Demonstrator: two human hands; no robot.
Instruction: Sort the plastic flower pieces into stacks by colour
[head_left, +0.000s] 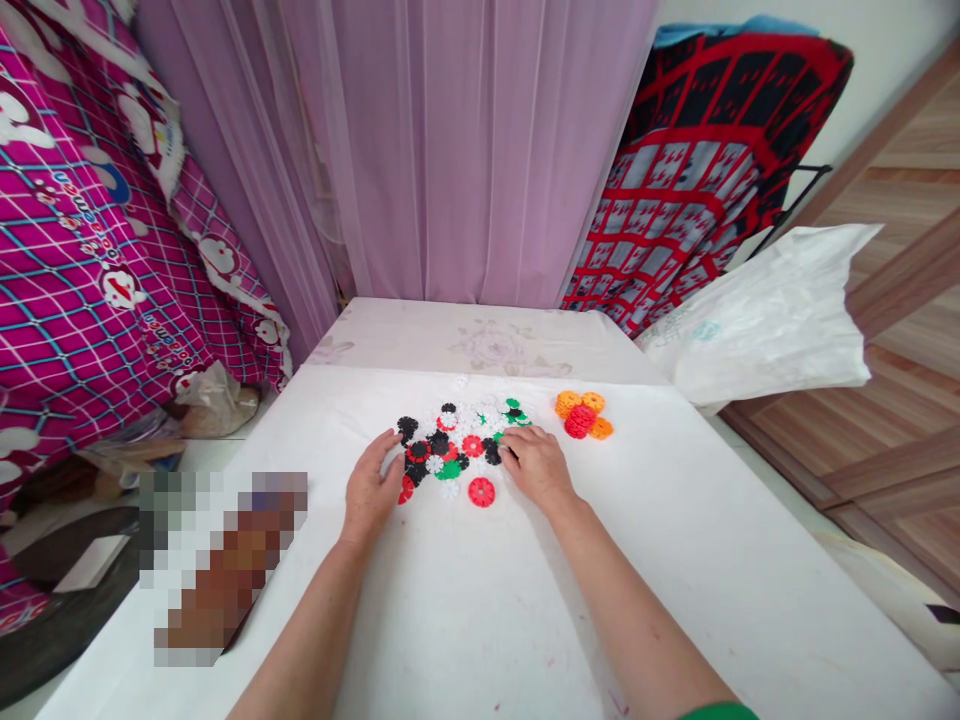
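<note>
A loose heap of notched plastic discs, like snowflake building discs, lies in the middle of the table, in black [439,442], white [466,415], red [472,446] and green [448,470]. My left hand [372,487] rests at the heap's left edge, thumb and fingers apart, beside black and red discs. At the right edge, my right hand [538,466] lies with bent fingers and its thumb spread, close to black and green discs; it partly covers some of them. One red disc [481,492] lies nearer to me, between the hands.
Right of the heap sits a group of orange discs [592,402] and stacked red discs [580,422]. A blurred-out object [232,570] lies on the white table [465,620] at the left. A white plastic bag [772,310] stands beyond the right edge.
</note>
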